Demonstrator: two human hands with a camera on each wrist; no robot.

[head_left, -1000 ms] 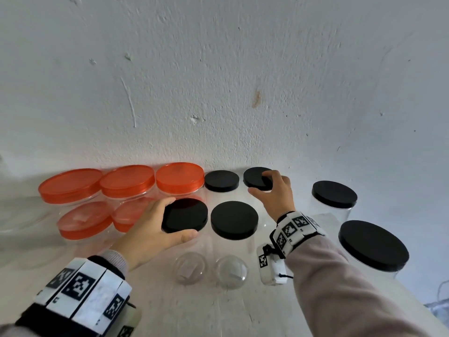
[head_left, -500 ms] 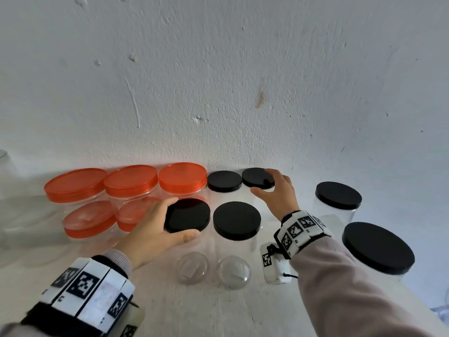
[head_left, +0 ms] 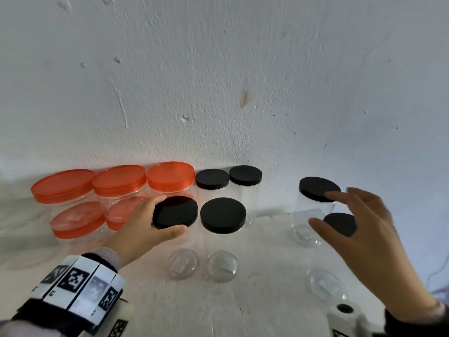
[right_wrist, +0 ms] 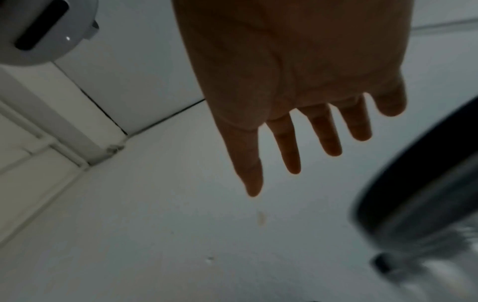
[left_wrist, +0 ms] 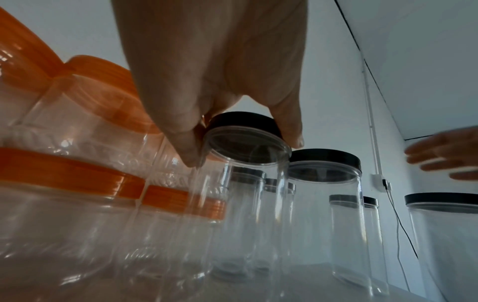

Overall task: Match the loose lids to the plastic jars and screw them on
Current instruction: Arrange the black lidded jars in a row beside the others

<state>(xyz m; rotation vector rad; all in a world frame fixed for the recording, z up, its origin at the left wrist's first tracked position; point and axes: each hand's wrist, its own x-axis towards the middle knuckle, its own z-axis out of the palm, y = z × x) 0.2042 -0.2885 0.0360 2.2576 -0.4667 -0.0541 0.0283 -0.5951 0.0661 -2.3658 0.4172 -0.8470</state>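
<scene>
My left hand (head_left: 167, 215) grips the black lid (head_left: 175, 211) of a tall clear jar (head_left: 182, 261) in the front row, thumb on the near rim and fingers on the left rim. The left wrist view shows that hand (left_wrist: 240, 147) pinching the same black lid (left_wrist: 243, 122) on the jar mouth. My right hand (head_left: 335, 210) hovers open with spread fingers over two black-lidded jars, one behind (head_left: 318, 188) and one nearer (head_left: 340, 223). It holds nothing. From the right wrist, the fingers (right_wrist: 287, 147) look straight, beside a blurred black lid (right_wrist: 413, 183).
Another capped black-lid jar (head_left: 223, 215) stands right of the gripped one, with two more (head_left: 212, 179) (head_left: 245, 175) behind against the wall. Several orange-lidded jars (head_left: 119, 180) crowd the left. The white table (head_left: 262, 300) ends at the far right.
My right hand left the back-row black lid, swung right and opened above the two right-hand jars. The left hand stays on its lid.
</scene>
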